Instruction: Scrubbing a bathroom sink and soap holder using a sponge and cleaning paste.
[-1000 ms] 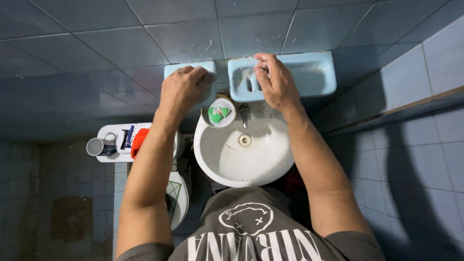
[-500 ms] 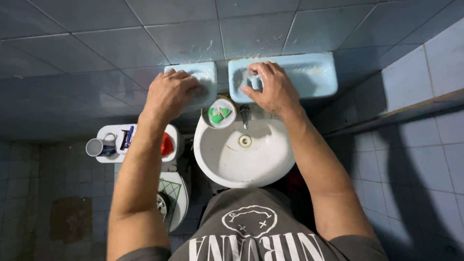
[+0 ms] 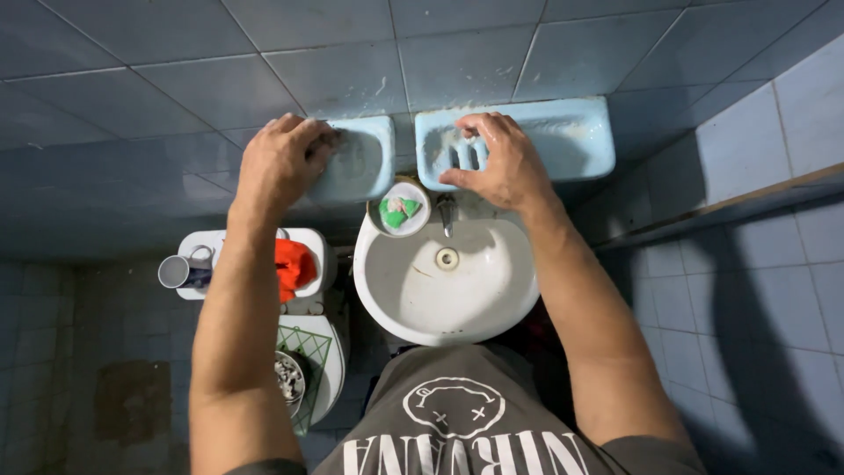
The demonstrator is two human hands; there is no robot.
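Observation:
My left hand (image 3: 280, 167) rests, fingers bent, on the left rim of a small light-blue soap dish (image 3: 362, 163) fixed to the tiled wall. The back of the hand hides whatever may be under the fingers. My right hand (image 3: 497, 163) lies with its fingers apart on the slotted left part of a wider light-blue wall shelf (image 3: 563, 136), and it looks wet. Below both hands is a round white washbasin (image 3: 479, 303) with a metal tap (image 3: 447, 211) at its back edge.
A small white bowl (image 3: 398, 211) with green and pink pieces sits on the basin's back left rim. On the left stands a white toilet tank (image 3: 308, 242) bearing a grey cup (image 3: 174, 271) and a red cloth (image 3: 293, 266). Blue tiled walls close in.
My left hand has slid left from the middle of the small dish to its left rim. My right hand has dropped a little on the shelf. The red cloth shows more.

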